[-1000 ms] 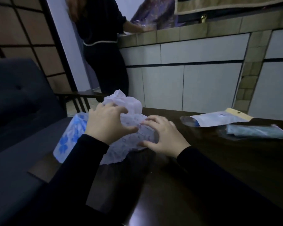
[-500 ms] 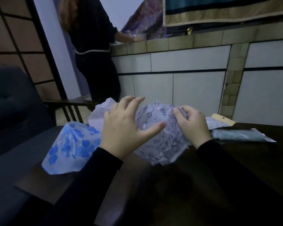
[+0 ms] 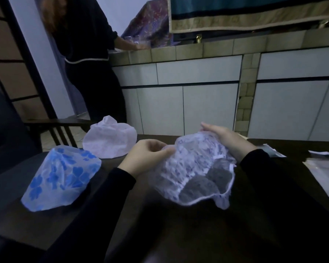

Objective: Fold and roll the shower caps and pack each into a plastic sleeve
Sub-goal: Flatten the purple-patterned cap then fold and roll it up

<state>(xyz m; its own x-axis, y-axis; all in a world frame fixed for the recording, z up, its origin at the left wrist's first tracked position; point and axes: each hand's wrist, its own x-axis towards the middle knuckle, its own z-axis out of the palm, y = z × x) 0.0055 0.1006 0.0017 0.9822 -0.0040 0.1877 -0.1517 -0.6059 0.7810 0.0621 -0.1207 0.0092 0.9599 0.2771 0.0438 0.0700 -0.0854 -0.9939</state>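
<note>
Dark wooden table (image 3: 179,234), tiled counter (image 3: 217,46) behind, both hands (image 3: 146,156) (image 3: 228,137) gripping a patterned shower cap (image 3: 194,171)

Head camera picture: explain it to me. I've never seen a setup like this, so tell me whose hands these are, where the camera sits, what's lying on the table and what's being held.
There is no machine here. A person wears one wide-angle camera on the head, looking forward and down, so the two arms in dark sleeves are that person's own. The left hand and the right hand together hold up a crumpled white shower cap with a purple print above the dark table; its elastic opening faces the camera. Two more caps lie on the table to the left: a blue-flowered cap near the edge and a plain white cap behind it. At the right edge lie clear plastic sleeves. Another person stands at the tiled counter in the background.
</note>
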